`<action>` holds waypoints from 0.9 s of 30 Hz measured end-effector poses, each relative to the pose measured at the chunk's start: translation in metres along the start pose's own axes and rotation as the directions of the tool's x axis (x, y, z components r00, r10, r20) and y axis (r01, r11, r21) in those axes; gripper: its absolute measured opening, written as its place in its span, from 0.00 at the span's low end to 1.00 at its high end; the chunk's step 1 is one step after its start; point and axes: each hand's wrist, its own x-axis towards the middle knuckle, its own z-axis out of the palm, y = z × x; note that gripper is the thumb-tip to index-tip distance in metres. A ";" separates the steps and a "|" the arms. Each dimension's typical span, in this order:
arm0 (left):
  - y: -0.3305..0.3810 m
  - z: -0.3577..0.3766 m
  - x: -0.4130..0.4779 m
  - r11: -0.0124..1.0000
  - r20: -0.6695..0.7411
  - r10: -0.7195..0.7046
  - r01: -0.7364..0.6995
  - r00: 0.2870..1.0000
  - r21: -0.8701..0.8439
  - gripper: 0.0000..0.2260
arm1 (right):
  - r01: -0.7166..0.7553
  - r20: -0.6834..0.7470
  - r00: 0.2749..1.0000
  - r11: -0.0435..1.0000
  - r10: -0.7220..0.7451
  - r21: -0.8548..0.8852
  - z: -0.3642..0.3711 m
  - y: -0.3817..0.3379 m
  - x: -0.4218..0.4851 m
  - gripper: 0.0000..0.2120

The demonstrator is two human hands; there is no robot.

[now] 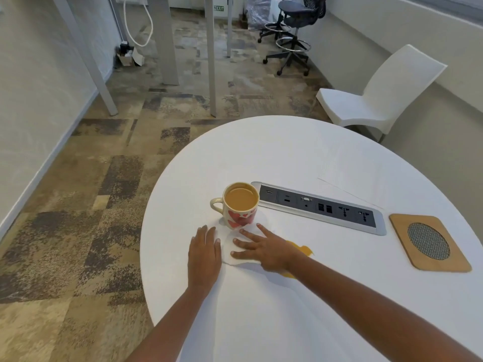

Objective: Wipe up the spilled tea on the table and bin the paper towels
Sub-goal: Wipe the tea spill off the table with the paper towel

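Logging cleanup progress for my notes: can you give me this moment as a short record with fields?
mug: upright, holds tea
spill: tea puddle on table, not wiped
paper towel: flat, near side of mug, left of spill
left hand: open, flat at towel's left edge
right hand: open, spread flat on towel, wrist over spill

Flat white paper towel (228, 248) just beside orange tea spill (304, 250)

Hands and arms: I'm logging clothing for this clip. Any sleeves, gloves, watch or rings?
Nothing worn shows. The left hand and right hand are bare: no gloves, and no rings that I can see. No sleeve, watch or bracelet appears anywhere up to the frame's edge.
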 end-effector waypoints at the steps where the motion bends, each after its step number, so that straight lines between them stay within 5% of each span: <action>1: 0.005 0.001 -0.004 1.000 -0.002 -0.002 0.002 1.000 0.003 0.18 | 0.001 0.021 1.000 1.000 -0.001 -0.008 0.000 0.008 -0.004 0.29; 5: 0.019 0.003 -0.014 0.997 0.037 -0.005 0.002 0.999 0.073 0.34 | -0.042 0.094 0.995 0.999 0.042 0.001 0.001 0.038 -0.029 0.28; 11: 0.029 0.014 -0.022 0.983 0.065 -0.025 0.013 0.998 0.185 0.33 | -0.188 0.128 0.978 0.960 0.164 0.208 0.020 0.061 -0.066 0.26; 17: 0.037 0.021 -0.031 0.976 0.070 -0.065 0.049 0.995 0.213 0.32 | -0.376 0.084 0.912 0.736 0.401 0.564 0.044 0.054 -0.087 0.22; 22: 0.046 0.027 -0.043 0.966 0.007 -0.121 0.116 0.993 0.231 0.22 | -0.494 0.135 0.822 0.573 0.554 0.654 0.048 0.032 -0.086 0.22; 27: 0.050 0.029 -0.052 0.964 -0.023 -0.139 0.141 0.990 0.224 0.22 | -0.544 0.124 0.781 0.570 0.612 0.616 0.049 0.012 -0.081 0.23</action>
